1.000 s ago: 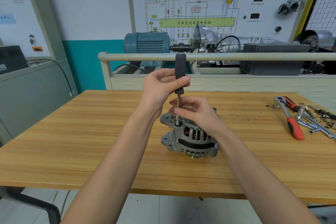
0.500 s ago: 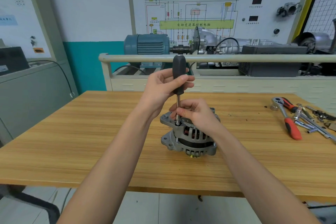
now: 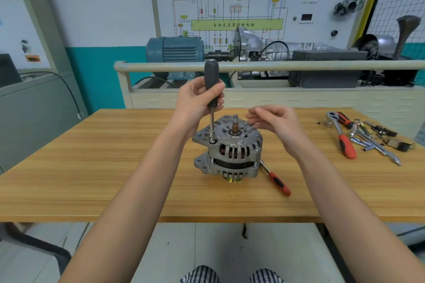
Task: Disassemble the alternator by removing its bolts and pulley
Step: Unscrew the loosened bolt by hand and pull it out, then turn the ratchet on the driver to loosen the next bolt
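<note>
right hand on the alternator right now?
No: the right hand hovers open above the alternator, clear of it; only the left hand grips the driver.

Place was automotive training workshop. Wall board (image 3: 230, 7) carried wiring diagram with Chinese label; blue electric motor (image 3: 176, 49) coupled to gearbox (image 3: 253, 46) stood behind wooden bench (image 3: 92, 179); ratchets and sockets (image 3: 358, 135) lay near bench's right edge.

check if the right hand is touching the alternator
Apart. The head view shows the right hand raised off the alternator, with table visible between its fingers and the housing.
</note>
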`<state>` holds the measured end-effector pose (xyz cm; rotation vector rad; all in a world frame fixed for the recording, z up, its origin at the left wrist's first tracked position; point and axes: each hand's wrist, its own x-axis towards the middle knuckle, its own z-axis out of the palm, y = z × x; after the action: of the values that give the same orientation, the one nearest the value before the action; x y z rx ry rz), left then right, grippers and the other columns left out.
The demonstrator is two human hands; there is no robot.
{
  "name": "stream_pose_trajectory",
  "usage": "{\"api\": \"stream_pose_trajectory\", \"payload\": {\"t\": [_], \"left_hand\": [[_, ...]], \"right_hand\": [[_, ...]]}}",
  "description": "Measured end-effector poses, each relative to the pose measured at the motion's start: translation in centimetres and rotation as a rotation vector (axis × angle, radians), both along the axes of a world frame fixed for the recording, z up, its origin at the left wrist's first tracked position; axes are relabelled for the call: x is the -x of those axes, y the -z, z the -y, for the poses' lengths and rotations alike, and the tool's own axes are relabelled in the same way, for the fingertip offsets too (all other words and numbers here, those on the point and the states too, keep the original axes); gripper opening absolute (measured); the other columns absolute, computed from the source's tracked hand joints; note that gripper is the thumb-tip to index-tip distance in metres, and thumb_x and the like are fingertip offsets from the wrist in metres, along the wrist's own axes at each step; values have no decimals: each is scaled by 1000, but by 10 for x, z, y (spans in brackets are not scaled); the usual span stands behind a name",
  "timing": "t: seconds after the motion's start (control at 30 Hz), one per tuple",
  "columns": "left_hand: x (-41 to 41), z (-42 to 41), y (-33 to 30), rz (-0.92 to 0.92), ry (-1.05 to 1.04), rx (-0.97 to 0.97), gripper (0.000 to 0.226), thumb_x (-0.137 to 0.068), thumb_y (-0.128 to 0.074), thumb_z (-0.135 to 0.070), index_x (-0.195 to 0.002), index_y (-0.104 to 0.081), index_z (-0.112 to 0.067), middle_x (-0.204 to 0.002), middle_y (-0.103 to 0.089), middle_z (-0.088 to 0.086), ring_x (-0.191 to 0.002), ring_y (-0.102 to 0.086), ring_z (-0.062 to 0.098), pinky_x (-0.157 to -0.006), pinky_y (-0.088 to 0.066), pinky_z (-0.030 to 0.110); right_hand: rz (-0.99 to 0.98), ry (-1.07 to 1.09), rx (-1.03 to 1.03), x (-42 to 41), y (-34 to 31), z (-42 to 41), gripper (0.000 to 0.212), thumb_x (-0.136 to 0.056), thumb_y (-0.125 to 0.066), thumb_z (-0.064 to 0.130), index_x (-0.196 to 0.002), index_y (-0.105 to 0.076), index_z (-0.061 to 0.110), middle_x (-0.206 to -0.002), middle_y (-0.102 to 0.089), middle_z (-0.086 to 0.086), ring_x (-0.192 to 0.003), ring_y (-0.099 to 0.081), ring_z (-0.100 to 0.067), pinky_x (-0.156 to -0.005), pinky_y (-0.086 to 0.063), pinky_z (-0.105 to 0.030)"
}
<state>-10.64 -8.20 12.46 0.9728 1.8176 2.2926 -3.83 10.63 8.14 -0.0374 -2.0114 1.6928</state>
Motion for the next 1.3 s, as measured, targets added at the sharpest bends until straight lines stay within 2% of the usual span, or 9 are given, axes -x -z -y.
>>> {"api": "stream_pose_trajectory", "payload": {"t": [0.23,0.3,0.47,0.63,0.73,0.87,1.03,1.17,1.3], "left_hand": [[-8,-6,0,28,-35,-14,5,-93,-62,-11,-98,-61,-11,-68,-59,-1,-61,-56,9,-59,-48,23],[-8,-5,0,28,-37,-15,6,-93,-62,-11,-99,-61,-12,-69,-59,-1,-61,-56,10,-60,-47,23],[-9,-6,1,16,-63,-13,4,-94,-61,-13,-98,-61,-14,-69,-60,-2,-62,-56,9,-60,-46,24],[-7,-5,2,6,-63,-21,5,-94,-61,-12,-98,-61,-14,-67,-61,-3,-62,-56,9,-59,-46,24],[-5,-5,3,-4,-55,-21,4,-94,-61,-13,-98,-62,-14,-67,-62,-4,-61,-57,8,-59,-46,23],[-3,-8,4,-15,-52,-6,4,-94,-60,-14,-98,-62,-15,-67,-62,-4,-62,-56,8,-59,-45,24],[1,-8,0,-30,-51,54,4,-95,-60,-16,-97,-59,-13,-65,-59,-5,-62,-56,10,-64,-48,29],[7,-5,-12,-81,-72,121,6,-91,-64,-11,-96,-62,-10,-66,-66,-3,-66,-65,14,-75,-51,37],[9,-10,-27,-125,-49,117,4,-91,-64,-9,-90,-61,-9,-61,-60,-2,-57,-57,14,-60,-50,28]], "right_hand": [[394,279,-116,-5,61,-36,12,-90,-61,1,-85,-64,11,-95,-68,-9,-85,-61,-19,-73,-51,-28],[553,284,-230,2,82,-37,9,-91,-63,8,-99,-64,11,-107,-64,-9,-101,-59,-23,-88,-50,-36],[702,219,-558,29,110,-32,53,-92,-64,18,-139,-44,6,-139,-51,-12,-125,-50,-28,-101,-42,-36],[711,309,-762,39,121,-32,7,-93,-55,14,-86,-56,12,-104,-66,-13,-80,-55,-21,-68,-43,-32],[683,325,-570,38,115,-36,14,-99,-48,14,-107,-57,9,-100,-64,-10,-86,-61,-24,-72,-51,-35],[383,346,-57,28,66,-37,41,-98,-49,12,-139,-42,8,-91,-56,0,-62,-54,-12,-51,-44,-21],[69,68,212,16,-15,-22,32,-102,-41,32,-114,-60,9,-91,-73,-9,-47,-44,-7,-41,-36,-18],[6,-36,153,15,-65,-1,31,-100,-49,36,-101,-66,10,-78,-73,-6,-46,-43,-9,-40,-33,-20],[-1,-125,84,24,-108,16,25,-92,-62,35,-97,-64,10,-73,-72,-5,-45,-46,-11,-41,-37,-21]]}}
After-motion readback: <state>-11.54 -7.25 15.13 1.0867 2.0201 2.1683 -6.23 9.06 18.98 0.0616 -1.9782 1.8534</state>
